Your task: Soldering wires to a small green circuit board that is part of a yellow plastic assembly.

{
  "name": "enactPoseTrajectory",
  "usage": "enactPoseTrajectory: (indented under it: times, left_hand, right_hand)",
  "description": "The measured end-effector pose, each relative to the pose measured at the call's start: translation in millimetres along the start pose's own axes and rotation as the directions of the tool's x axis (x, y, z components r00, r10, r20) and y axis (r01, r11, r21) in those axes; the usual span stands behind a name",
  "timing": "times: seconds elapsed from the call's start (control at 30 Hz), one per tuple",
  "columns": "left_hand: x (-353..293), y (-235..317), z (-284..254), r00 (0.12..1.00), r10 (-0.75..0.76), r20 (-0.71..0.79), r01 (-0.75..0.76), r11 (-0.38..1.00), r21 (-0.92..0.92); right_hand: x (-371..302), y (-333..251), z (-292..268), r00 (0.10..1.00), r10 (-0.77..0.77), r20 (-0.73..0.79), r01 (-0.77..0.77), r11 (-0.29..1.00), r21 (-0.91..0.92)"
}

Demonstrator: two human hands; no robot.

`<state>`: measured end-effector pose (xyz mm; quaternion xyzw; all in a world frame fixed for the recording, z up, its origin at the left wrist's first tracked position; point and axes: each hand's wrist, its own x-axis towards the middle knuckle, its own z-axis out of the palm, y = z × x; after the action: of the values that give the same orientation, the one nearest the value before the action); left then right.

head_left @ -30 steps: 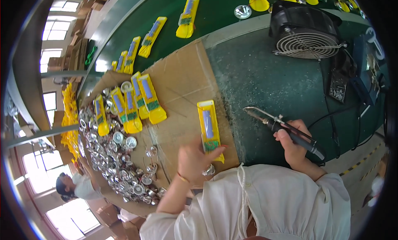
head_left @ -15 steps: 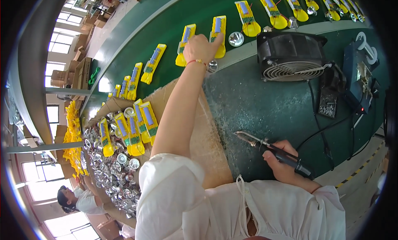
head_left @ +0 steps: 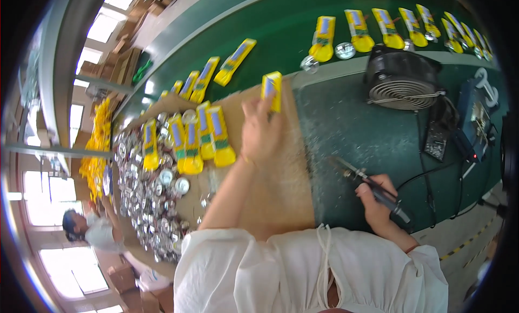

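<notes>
At centre of the head view, the left hand [head_left: 260, 130] has a yellow case [head_left: 272, 87] up over the card sheet [head_left: 286, 186], just short of the belt [head_left: 286, 21]; fingers look clamped on its lower end, tho blur hides the exact grip, prob. by the end so the battery side stays uncovered. Right of centre, the right hand [head_left: 378, 198] has its fingers closed round the iron [head_left: 390, 202], pen-style, tip to upper left, likely so the hot end stays off skin & sleeve. Upper rt, the fan [head_left: 404, 88] stands w/ grille facing the worker, prob. for fumes; the station [head_left: 477, 123] sits beyond it at far rt. Belt cases [head_left: 324, 40] run along the top edge, some w/ reflectors beside them; spare cases [head_left: 219, 137] lie on & by the reflector pile [head_left: 154, 196] at left, prob. for easy reach. Open room: bare card btwn pile & green mat [head_left: 351, 123], plus mat btwn card edge & iron tip. Tighter spots: belt rim above the held case, fan's lower edge, pile's rt side near the left forearm.
</notes>
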<state>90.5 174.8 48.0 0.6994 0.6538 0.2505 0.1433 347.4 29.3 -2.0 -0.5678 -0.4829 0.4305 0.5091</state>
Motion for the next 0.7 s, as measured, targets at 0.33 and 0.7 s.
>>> enactPoseTrajectory:
  times: [0.33,0.7]
  left_hand:
    - [-170.0,12.7,-27.7,0.972,-0.107,-0.211,0.101,0.994,-0.041]
    - [-185.2,-71.7,-93.7,0.825,-0.468,-0.318,0.564,0.719,0.405]
  right_hand:
    - [4.8,-8.4,12.5,0.996,-0.087,0.003,0.086,0.988,0.127]
    - [-7.0,-4.7,12.8,0.993,-0.107,-0.041,0.112,0.981,0.158]
